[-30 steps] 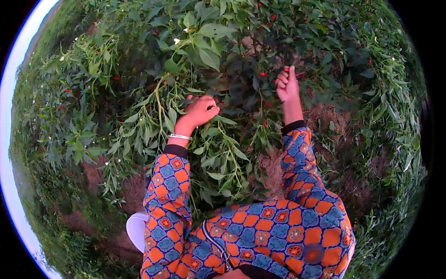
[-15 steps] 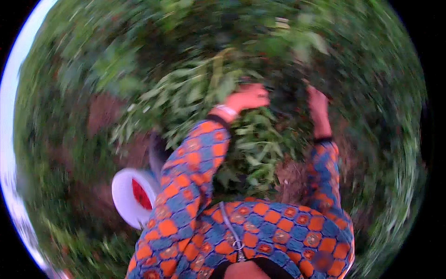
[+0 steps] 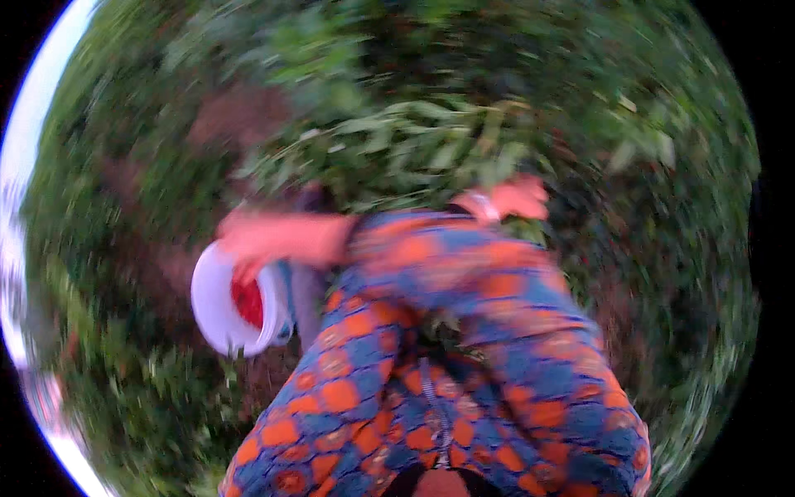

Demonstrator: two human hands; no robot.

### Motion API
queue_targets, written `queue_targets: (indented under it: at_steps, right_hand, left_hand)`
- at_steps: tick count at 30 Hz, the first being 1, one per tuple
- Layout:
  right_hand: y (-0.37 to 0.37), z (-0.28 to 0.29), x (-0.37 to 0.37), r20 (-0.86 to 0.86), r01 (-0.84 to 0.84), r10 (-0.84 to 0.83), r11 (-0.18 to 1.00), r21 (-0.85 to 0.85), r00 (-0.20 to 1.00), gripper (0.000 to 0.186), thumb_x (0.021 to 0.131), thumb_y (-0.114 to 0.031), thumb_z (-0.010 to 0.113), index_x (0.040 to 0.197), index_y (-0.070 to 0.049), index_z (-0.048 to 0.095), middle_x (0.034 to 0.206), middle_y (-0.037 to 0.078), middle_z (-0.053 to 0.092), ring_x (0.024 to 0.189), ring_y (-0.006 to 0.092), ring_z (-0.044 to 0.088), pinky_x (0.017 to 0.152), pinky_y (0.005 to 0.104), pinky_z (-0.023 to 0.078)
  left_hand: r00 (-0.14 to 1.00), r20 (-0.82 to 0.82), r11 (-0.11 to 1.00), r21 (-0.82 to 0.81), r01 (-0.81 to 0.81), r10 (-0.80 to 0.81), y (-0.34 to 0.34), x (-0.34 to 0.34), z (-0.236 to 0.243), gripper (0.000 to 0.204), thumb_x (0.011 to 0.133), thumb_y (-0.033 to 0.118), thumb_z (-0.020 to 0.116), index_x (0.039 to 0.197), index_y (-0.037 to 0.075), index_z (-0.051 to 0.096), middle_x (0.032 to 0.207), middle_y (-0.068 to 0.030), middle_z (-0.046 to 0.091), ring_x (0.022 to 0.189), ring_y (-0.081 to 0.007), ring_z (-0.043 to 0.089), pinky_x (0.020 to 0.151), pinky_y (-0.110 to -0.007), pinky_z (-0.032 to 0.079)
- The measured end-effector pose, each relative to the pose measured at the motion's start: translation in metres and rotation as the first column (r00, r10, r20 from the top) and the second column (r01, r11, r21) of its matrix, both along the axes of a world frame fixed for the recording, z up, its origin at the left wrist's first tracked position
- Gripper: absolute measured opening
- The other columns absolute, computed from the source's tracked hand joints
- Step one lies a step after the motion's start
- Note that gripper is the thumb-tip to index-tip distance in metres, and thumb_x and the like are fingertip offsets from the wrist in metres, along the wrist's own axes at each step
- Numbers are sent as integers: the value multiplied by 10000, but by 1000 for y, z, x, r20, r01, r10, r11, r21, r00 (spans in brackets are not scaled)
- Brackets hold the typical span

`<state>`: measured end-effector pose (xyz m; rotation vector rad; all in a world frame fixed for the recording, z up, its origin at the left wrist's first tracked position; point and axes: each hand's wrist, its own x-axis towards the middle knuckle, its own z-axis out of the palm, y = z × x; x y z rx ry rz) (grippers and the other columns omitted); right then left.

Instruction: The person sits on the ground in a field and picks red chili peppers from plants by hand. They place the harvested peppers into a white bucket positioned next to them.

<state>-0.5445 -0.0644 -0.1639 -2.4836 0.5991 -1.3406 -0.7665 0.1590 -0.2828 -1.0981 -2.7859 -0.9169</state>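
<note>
My right arm crosses in front of me to the left, and my right hand (image 3: pixel 277 240) is over the rim of a white bucket (image 3: pixel 217 302). Motion smears its fingers, so I cannot see whether they hold anything. Inside the bucket lies a bright red heap (image 3: pixel 248 303), too blurred to name piece by piece. My left hand (image 3: pixel 513 197), with a pale band at the wrist, is among the plants, its fingers curled at the base of some leafy stems (image 3: pixel 439 137). The right forearm covers part of the left one.
Dense green plants (image 3: pixel 662 224) spread all around, with small red spots among the leaves. Brown soil (image 3: pixel 240 116) shows at the upper left. A dark grey shape (image 3: pixel 308 306), perhaps my leg, stands beside the bucket.
My right hand has left the plants on the right and swung across to the bucket. My left hand stays by the leafy stems; both appear farther right as the view shifts.
</note>
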Motion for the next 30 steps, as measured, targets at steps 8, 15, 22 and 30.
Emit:
queue_targets:
  at_steps: [8, 15, 22, 30]
  right_hand:
    - [76, 70, -38, 75, 467, -563, 746, 476, 823, 253, 648, -115, 481, 797, 57, 592, 715, 217, 582, 667, 371, 570, 599, 432, 469]
    - [461, -19, -246, -78, 546, -705, -609, 575, -704, 231, 793, -117, 484, 953, 10, 591, 899, 163, 617, 802, 261, 612, 698, 348, 479]
    - [402, -133, -195, -27, 411, -862, -269, 871, -507, 268, 812, -66, 422, 1029, 19, 556, 817, 61, 601, 716, 149, 522, 648, 303, 427]
    - [417, -127, -185, 372, 45, -733, 424, 904, -569, 392, 790, 16, 434, 1181, -16, 453, 1061, 64, 529, 891, 138, 519, 724, 264, 446]
  left_hand:
    - [976, 134, 985, -38, -165, 169, -20, 29, 25, 241, 694, 334, 496, 668, 114, 591, 785, -77, 573, 861, -277, 525, 898, -527, 194]
    - [970, 185, 962, -251, -106, 155, -8, 30, 53, 204, 730, 290, 509, 837, 135, 587, 974, -82, 551, 922, -276, 488, 910, -463, 266]
    - [932, -356, 947, -316, -51, -68, 13, 57, 66, 775, 647, 68, 558, 1312, 336, 265, 1156, -75, 481, 1082, -318, 426, 1015, -528, 150]
    - [976, 144, 808, -548, 217, -164, 14, 60, 54, 428, 642, 198, 541, 1051, 317, 586, 1137, -48, 515, 1070, -248, 477, 1003, -549, 134]
